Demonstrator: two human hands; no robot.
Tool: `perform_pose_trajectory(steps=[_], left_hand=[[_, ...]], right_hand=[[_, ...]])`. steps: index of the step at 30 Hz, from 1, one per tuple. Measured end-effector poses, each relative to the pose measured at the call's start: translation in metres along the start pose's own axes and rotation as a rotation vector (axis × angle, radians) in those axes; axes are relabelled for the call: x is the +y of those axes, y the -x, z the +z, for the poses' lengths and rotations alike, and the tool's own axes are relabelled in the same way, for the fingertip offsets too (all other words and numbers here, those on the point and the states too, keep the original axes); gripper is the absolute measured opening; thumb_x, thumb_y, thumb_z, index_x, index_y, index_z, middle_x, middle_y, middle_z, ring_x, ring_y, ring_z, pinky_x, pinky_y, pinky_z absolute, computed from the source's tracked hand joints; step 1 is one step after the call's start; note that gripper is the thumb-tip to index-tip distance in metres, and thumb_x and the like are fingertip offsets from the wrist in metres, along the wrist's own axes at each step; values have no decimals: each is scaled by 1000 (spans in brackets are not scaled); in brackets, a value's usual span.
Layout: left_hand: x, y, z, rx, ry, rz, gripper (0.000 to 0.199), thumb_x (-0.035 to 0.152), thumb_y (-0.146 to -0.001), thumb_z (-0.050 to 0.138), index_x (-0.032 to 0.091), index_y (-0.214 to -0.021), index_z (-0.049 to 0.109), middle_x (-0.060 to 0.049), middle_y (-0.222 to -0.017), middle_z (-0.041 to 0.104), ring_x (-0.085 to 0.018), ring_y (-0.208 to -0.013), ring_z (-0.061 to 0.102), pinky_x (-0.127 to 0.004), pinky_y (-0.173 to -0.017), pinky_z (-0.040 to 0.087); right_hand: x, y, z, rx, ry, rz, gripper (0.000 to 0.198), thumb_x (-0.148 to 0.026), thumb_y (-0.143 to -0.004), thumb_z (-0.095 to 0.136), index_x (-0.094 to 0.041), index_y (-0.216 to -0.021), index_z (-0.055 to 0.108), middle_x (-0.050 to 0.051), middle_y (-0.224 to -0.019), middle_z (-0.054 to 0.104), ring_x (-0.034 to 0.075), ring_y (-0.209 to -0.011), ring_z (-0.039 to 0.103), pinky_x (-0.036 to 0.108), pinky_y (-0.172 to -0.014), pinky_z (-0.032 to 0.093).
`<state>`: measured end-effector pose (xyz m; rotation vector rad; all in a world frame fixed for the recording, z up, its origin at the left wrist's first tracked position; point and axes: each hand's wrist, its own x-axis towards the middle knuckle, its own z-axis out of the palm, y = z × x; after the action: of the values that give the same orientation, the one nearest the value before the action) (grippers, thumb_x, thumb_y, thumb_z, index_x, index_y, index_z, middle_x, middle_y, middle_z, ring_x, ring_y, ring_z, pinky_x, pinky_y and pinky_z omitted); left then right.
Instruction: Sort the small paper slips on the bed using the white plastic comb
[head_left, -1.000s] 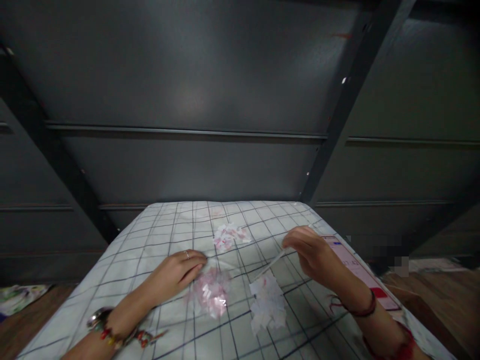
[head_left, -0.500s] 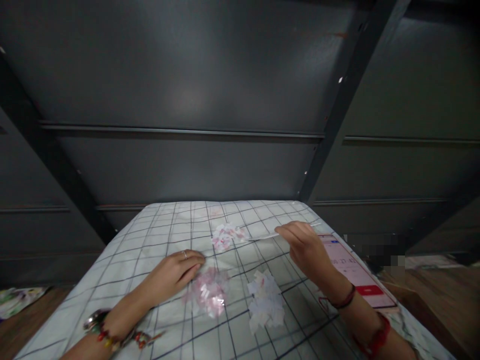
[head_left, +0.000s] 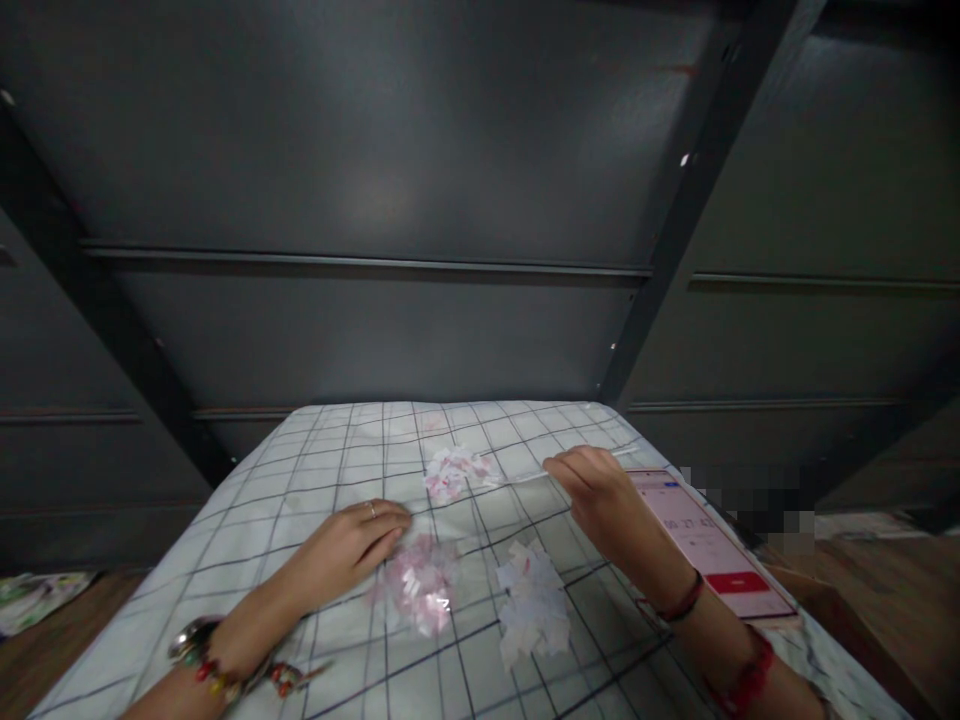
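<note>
Head view: the right hand (head_left: 589,482) pinches a thin white plastic-looking strip (head_left: 532,477) midway, likely for control, its end just beside a pile of pink-and-white paper scraps (head_left: 453,473). The left hand (head_left: 364,538), loosely extended with no visible hold, rests beside a clear plastic bag of pink pieces (head_left: 422,588), perhaps for support.

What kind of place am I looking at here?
Probably a plain indoor room, perhaps in a home, though one view can't settle it. A checked cloth covers the work surface, a dark panelled wall stands right behind it, and wood-look floor shows at the side.
</note>
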<state>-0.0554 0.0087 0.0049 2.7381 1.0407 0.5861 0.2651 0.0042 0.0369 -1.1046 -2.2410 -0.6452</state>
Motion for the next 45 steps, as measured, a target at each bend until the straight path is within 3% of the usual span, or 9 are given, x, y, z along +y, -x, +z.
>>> perform_pose_trajectory(steps=[3,9,15,21,26,31,36,40,45], left_hand=[[-1,0,0,5,-1,1,22,23,-93,39,20,-102,59,-4,-102,65,-17,-93,61,-31,-85,49],[-1,0,0,12,2,6,23,22,-93,39,20,-102,60,-4,-102,66,-17,-92,61,-30,-83,49],[0,-1,0,18,21,10,23,24,-93,39,21,-102,60,-4,-102,66,-17,-91,62,-31,-82,50],[0,0,0,2,20,-5,23,24,-93,39,21,-102,60,-4,-102,65,-17,-92,61,-31,-84,50],[1,-1,-1,12,39,9,22,24,-93,40,21,-102,60,-3,-101,66,-17,-92,61,-31,-83,50],[3,-2,-2,9,24,2,23,25,-93,39,20,-100,61,-4,-100,66,-17,-91,62,-30,-82,50],[2,-2,-1,3,13,-15,23,25,-93,39,21,-100,60,-4,-101,66,-17,-92,61,-30,-83,49],[0,-1,1,-14,6,-7,22,23,-93,40,20,-102,60,-4,-103,65,-17,-94,61,-31,-85,48],[-1,-1,1,-7,13,-5,21,22,-93,40,20,-102,59,-4,-103,65,-16,-94,60,-30,-85,49]], right_hand=[[0,0,-2,-29,-7,-11,40,10,-59,34,-17,-78,57,3,-70,58,17,-68,45,29,-63,34],[7,5,-5,72,-29,1,43,8,-58,35,-18,-84,57,4,-75,59,19,-73,46,31,-65,35],[9,6,-6,-7,-48,11,39,8,-56,35,-17,-76,57,4,-72,58,18,-69,45,31,-64,34],[9,8,-5,70,-66,-5,41,7,-60,36,-17,-84,57,4,-75,58,19,-72,45,31,-65,35],[6,5,-4,9,-30,8,39,8,-55,35,-17,-75,57,4,-70,57,18,-67,44,30,-62,33],[7,5,-5,54,-17,23,40,8,-57,35,-17,-80,58,4,-72,58,19,-71,45,31,-64,34],[7,5,-6,21,-16,18,37,8,-54,35,-18,-72,56,4,-69,57,18,-67,44,30,-62,33],[8,6,-7,71,-38,10,39,7,-55,36,-17,-78,57,5,-71,58,19,-70,45,31,-63,33],[6,7,-5,22,-96,34,37,7,-57,35,-17,-76,56,5,-70,57,18,-68,46,30,-62,35]])
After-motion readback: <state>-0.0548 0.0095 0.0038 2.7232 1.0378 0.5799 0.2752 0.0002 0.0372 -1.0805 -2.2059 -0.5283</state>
